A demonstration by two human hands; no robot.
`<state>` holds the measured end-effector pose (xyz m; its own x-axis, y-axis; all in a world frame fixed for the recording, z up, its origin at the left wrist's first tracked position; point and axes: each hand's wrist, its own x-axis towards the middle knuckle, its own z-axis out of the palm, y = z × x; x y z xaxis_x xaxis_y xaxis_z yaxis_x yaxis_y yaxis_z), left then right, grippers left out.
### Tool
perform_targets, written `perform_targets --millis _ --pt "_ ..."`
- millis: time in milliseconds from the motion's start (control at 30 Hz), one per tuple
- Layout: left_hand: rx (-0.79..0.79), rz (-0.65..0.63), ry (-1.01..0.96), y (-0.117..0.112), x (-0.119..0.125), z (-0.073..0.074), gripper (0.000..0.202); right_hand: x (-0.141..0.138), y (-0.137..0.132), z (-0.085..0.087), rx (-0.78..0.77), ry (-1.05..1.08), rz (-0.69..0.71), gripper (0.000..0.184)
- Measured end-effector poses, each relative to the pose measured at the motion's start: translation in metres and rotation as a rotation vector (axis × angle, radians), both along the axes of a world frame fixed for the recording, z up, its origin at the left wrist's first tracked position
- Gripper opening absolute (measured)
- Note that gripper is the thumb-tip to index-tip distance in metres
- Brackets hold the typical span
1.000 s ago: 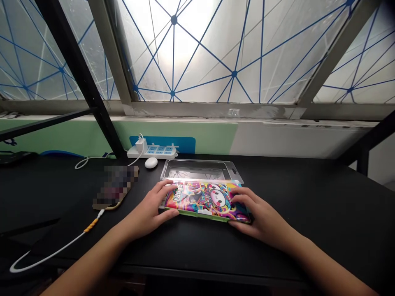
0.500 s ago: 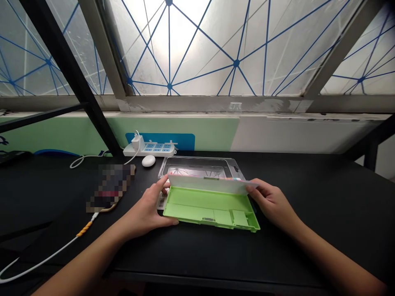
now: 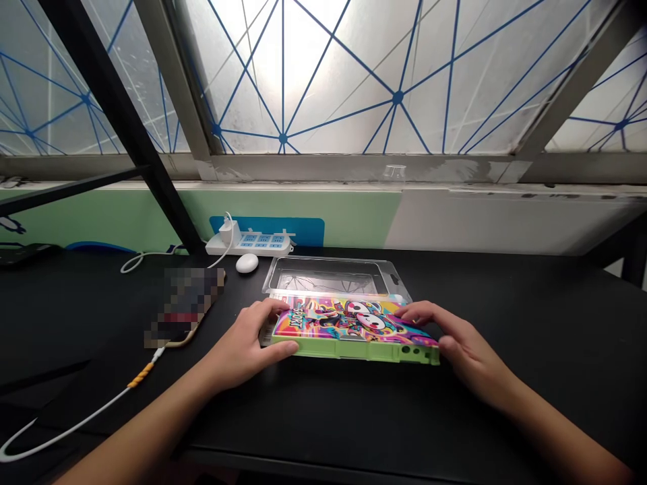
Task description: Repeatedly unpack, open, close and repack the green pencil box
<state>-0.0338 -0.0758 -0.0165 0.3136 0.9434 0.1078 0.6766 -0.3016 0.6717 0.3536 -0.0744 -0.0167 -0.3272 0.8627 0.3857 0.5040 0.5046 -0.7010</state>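
A green pencil case [image 3: 348, 330] with a colourful cartoon lid lies closed in front of me. My left hand [image 3: 255, 340] grips its left end, thumb along the front side and fingers over the top corner. At the other end, my right hand [image 3: 449, 337] rests its fingers on the lid, with the thumb by the front right corner. Behind the case, a clear plastic package [image 3: 328, 266] lies on the black table, its near part hidden by the case. The inside of the case cannot be seen.
To the left lies a phone [image 3: 187, 306], blurred out, with a white charging cable [image 3: 85, 424] running toward me. A white power strip [image 3: 253, 242] and a small white rounded case [image 3: 247, 263] sit near the wall. A black slanted post [image 3: 118, 121] rises at the left.
The lid of the pencil case, raised before with the green inside showing, is now down and its printed top shows. My right hand has moved with it onto the lid.
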Motion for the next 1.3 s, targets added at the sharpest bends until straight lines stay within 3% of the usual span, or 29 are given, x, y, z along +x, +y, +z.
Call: perform_targets --millis 133,267,433,700,800,1033,1133,1300 --pt "-0.005 0.022 0.025 0.0 0.001 -0.002 0.051 -0.007 -0.004 -0.002 0.076 -0.151 0.044 0.051" --pt "0.093 -0.071 0.03 0.001 0.0 -0.002 0.049 -0.01 -0.007 -0.004 0.011 -0.153 -0.081 0.034" --pt "0.115 -0.179 0.122 0.002 0.005 0.004 0.032 -0.01 -0.004 -0.003 -0.213 -0.064 -0.217 0.043" --pt "0.096 -0.096 0.156 0.0 0.01 0.002 0.032 -0.015 0.002 -0.001 -0.247 -0.134 -0.265 0.043" --pt "0.118 -0.091 0.159 -0.001 0.009 0.001 0.034 -0.014 0.005 -0.002 -0.135 -0.229 -0.289 0.039" --pt "0.119 -0.103 0.131 -0.006 0.004 0.001 0.029 -0.014 0.014 -0.002 0.326 -0.494 -0.186 0.026" --pt "0.115 -0.093 0.119 -0.007 0.002 -0.001 0.029 -0.028 0.016 0.003 0.395 -0.634 -0.112 0.021" --pt "0.023 -0.053 0.044 -0.006 0.002 0.0 0.038 -0.077 0.021 0.011 0.387 -0.691 -0.029 0.02"
